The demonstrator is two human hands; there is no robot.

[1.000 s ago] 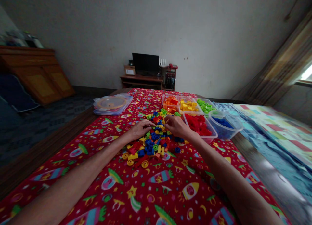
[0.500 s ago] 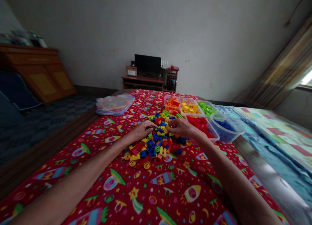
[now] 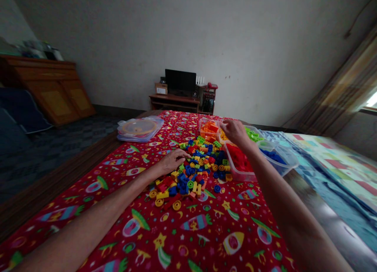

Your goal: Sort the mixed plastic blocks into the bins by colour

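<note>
A mixed pile of coloured toy building bricks (image 3: 193, 171) lies on the red patterned tablecloth (image 3: 141, 240). My left hand (image 3: 173, 161) rests at the pile's left edge, its fingers loosely apart with nothing visible in them. Over the container of yellow bricks (image 3: 223, 136) hovers my right hand (image 3: 235, 131), fingers curled together; whatever they may hold is hidden. The hand and forearm cover much of that container. Close by stand clear tubs of orange bricks (image 3: 210, 129), red bricks (image 3: 237, 158), green bricks (image 3: 254, 134) and blue bricks (image 3: 272, 157).
Stacked clear lids (image 3: 140, 129) lie at the table's far left. To the right, a bed with a patchwork cover (image 3: 332, 154) adjoins the table. Beyond the far end are a monitor (image 3: 180, 81) on a low desk and, at left, a wooden cabinet (image 3: 50, 91).
My right hand has risen from the pile and moved right and away, over the yellow bricks. My left hand has stayed at the pile's edge. The view has shifted slightly.
</note>
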